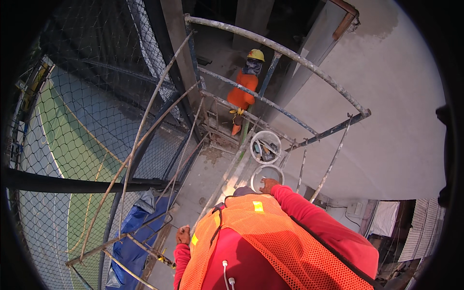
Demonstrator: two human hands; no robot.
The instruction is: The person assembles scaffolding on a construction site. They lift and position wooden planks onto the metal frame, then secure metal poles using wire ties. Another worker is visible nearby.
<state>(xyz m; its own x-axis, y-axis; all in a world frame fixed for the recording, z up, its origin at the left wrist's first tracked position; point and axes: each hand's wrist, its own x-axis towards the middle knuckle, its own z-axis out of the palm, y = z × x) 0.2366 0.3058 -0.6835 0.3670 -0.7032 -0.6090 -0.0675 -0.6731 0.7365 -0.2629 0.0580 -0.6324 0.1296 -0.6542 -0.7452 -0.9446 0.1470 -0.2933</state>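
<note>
My right hand (269,185), in a red sleeve, is at the near rim of a white bucket (254,180) with greyish contents. Its fingers curl over the rim; their tips are hard to see. Low on the left, my left hand (183,235) hangs beside my body with its fingers curled in. Whatever it may hold is too small to make out. Just beyond the first bucket stands a second white bucket (279,141) with several hand tools (266,151) inside, too small to name surely.
Scaffold pipes (285,104) surround me. Past them, below, is a person (243,89) in orange with a yellow helmet. A plastered wall (386,121) rises on the right. Black netting (87,121) covers the left side, with a blue tarp (137,227) near it.
</note>
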